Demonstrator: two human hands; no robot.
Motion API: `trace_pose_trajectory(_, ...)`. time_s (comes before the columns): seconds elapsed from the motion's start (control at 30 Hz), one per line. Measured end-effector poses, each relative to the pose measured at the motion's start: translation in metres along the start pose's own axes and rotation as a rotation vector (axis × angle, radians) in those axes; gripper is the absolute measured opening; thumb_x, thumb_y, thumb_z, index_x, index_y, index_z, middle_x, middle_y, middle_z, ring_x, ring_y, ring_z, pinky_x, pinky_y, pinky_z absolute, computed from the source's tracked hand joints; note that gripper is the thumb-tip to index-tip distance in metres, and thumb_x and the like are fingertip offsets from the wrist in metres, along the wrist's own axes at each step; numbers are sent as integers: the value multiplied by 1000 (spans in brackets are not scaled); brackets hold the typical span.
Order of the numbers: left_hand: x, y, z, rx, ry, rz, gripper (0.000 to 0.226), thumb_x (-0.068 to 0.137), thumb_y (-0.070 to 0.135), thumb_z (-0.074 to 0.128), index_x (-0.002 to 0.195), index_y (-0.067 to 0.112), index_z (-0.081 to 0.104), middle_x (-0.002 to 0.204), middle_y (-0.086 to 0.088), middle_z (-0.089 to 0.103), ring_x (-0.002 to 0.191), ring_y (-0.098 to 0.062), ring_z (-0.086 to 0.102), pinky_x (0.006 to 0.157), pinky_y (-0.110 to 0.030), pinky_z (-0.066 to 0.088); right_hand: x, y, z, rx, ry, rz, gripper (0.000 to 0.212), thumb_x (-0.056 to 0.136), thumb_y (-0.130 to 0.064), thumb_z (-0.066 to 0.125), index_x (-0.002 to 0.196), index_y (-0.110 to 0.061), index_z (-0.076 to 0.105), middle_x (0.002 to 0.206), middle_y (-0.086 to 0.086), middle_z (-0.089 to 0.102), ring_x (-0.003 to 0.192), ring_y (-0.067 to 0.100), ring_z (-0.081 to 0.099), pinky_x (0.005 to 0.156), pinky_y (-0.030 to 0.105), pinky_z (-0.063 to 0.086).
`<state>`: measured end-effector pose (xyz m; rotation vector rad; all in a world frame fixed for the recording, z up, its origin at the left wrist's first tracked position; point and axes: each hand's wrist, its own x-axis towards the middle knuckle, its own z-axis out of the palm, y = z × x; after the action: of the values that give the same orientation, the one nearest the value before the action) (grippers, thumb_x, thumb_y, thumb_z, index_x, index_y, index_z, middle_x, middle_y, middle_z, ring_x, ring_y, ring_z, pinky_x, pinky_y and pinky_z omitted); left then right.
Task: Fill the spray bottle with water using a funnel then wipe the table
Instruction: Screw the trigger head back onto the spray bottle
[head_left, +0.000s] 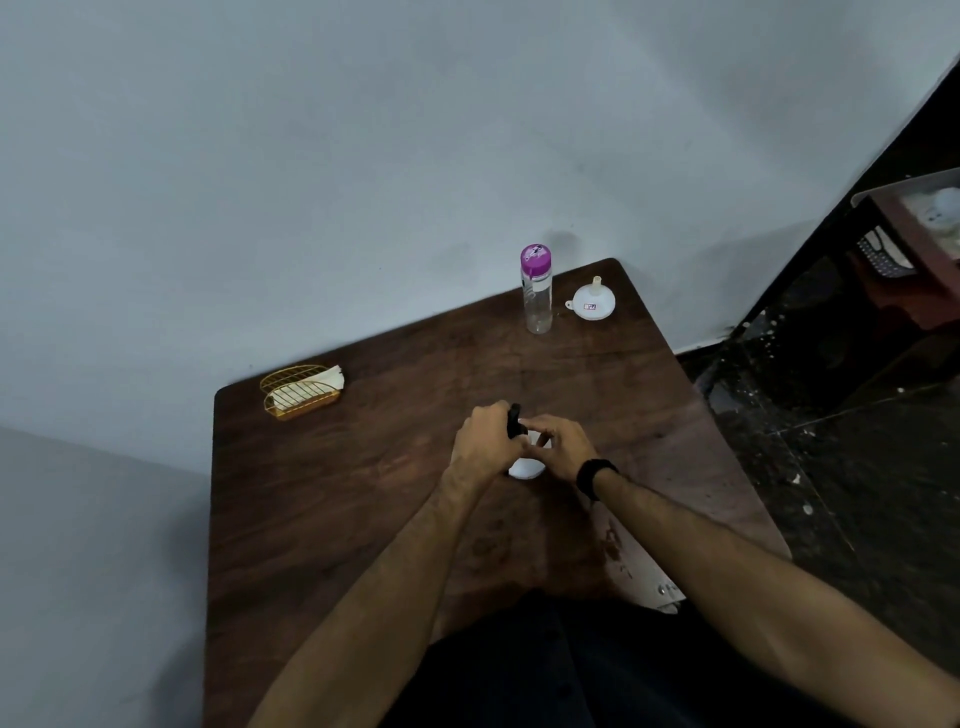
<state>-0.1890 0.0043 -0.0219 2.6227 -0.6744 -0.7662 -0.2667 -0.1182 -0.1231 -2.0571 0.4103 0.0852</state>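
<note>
Left hand (485, 436) grips the black sprayer head (514, 421); right hand (558, 447) pinches the white spray bottle (525, 467) on the bench (363, 493).

One dark wooden table (395, 493) bears everything countable here: one white spray bottle (525, 467) with one black spray head (514, 421), one clear water bottle (537, 291) with one purple cap (535, 258), and one white funnel (594, 300) lying mouth-down. There is also one gold wire holder (296, 391), and white napkins (332, 375) stand in it, though their number cannot be told. Two bare hands show, one left hand (485, 441) and one right hand (558, 447), with one black wristband (595, 477) on the right wrist.
</note>
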Motion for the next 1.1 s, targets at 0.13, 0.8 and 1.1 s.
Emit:
trace_pose_trajectory(0.13,3,6,3,42,16,-33,39,81,36,70,110,13,60,109,-9,65,98,-27,64,83,-43,57,3,6,3,1,-8,27,40,83,-35,73,122,-29,66,117,-10,66,82,13,61,78,36,56)
trace_pose_trajectory(0.8,11,14,6,362,-14,225,21,87,28,67,99,12,60,104,-6,60,93,-29,63,74,-38,48,3,6,2,-21,19,78,30,77,-44,75,100,-26,70,99,-11,66,78,15,60,71,34,51)
trace_pose_trajectory(1.1,15,9,-2,318,-18,224,19,82,20,63,97,18,52,93,-5,66,87,-29,63,76,-41,52,-10,1,7,127,166,-2,38,74,-31,82,109,-29,69,104,-15,68,85,2,63,74,19,51)
